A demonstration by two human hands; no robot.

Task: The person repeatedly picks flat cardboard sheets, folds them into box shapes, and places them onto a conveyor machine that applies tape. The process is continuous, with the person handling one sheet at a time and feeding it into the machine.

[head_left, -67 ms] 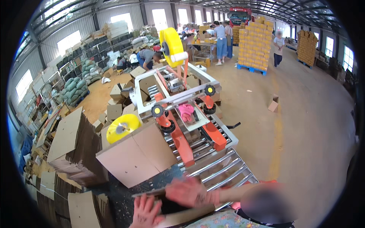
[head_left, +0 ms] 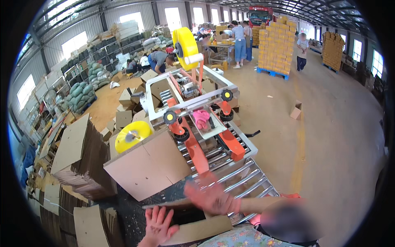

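Observation:
In front of me at the lower edge lies an open cardboard carton, its near flap (head_left: 201, 229) folded outward and its inside dark. My left hand (head_left: 158, 226) rests at the carton's left side, fingers spread. Over the carton's right end, my right hand (head_left: 212, 198) is raised with fingers stretched out, partly blurred and holding nothing. Just beyond, a flat cardboard piece (head_left: 148, 164) leans upright against the carton-taping machine (head_left: 193, 142), which has orange side rails and a yellow tape roll (head_left: 186, 48) on top.
Metal rollers (head_left: 242, 185) run from my right side into the machine. Stacks of flattened cardboard (head_left: 82, 160) stand at the left, near a second yellow tape roll (head_left: 132, 136). A pallet of yellow boxes (head_left: 276, 50) and several people are farther back. One loose carton (head_left: 296, 110) lies on the floor.
My right hand has lifted slightly up and right, off the carton's far edge. The near flap shows more plainly. My left hand has shifted only a little.

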